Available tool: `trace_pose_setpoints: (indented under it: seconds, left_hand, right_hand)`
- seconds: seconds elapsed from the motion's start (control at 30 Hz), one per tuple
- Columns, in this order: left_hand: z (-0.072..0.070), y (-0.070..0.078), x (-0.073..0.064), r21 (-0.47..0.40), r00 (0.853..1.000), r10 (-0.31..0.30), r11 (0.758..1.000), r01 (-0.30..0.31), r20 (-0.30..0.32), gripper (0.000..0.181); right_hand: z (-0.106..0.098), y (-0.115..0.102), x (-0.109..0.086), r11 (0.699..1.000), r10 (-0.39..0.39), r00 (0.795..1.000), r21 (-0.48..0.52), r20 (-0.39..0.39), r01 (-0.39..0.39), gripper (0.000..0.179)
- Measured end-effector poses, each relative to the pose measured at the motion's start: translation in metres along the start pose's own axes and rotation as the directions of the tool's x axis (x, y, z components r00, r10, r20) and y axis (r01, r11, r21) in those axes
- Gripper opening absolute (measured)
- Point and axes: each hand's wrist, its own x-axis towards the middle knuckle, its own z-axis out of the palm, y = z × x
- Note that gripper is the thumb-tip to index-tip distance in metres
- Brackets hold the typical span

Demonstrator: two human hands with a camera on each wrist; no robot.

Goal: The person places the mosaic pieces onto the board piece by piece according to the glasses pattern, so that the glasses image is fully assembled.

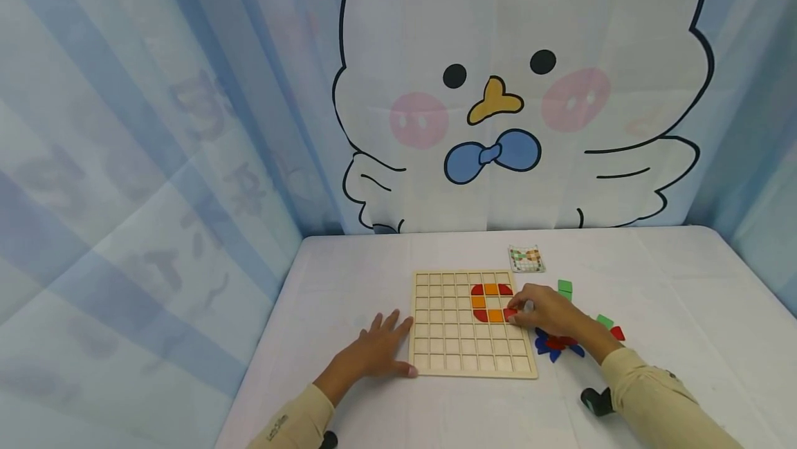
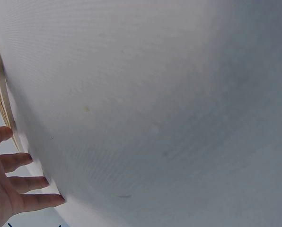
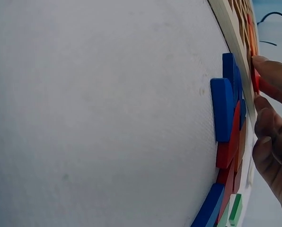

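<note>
A wooden grid board [image 1: 442,346] lies on the white table. In its upper right cells, red and orange tiles [image 1: 478,301] form a C-like shape. My right hand [image 1: 551,309] is over the board's right edge, pinching a red tile [image 1: 510,314] between thumb and finger at the lower end of that shape. The right wrist view also shows this red tile [image 3: 255,78] at the fingertips. At the board's left side rests my left hand [image 1: 376,351], fingers spread and thumb by the lower left corner. The left wrist view shows its fingers [image 2: 34,202] extended along the board's edge.
Right of the board lies a pile of blue and red pieces [image 1: 556,344], partly under my right forearm. Green tiles [image 1: 564,286] and a loose red piece [image 1: 618,333] lie nearby. A small patterned card [image 1: 526,259] is behind the board. A printed curtain [image 1: 261,158] surrounds the table.
</note>
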Motion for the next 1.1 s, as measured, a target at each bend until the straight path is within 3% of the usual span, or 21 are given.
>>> trace_pose_setpoints:
  seconds: [0.47,0.8,1.1]
  left_hand:
    - [0.0043,-0.0032,0.0020,0.015,1.000,0.002,1.000,-0.002,-0.013,0.101]
    - [-0.0010,0.0003,-0.0014,0.013,1.000,0.000,1.000,0.000,-0.006,0.100]
    - [-0.0014,0.0006,-0.0010,0.009,1.000,-0.003,1.000,0.003,-0.001,0.100]
  right_hand:
    - [0.0005,-0.0034,-0.0001,0.998,0.049,0.998,0.030,0.037,-0.050,0.021]
    - [-0.0003,-0.0042,0.0012,0.997,0.072,0.996,0.036,0.044,-0.073,0.017]
    - [-0.0024,-0.0014,0.0002,0.999,0.024,0.999,0.036,0.041,-0.025,0.022]
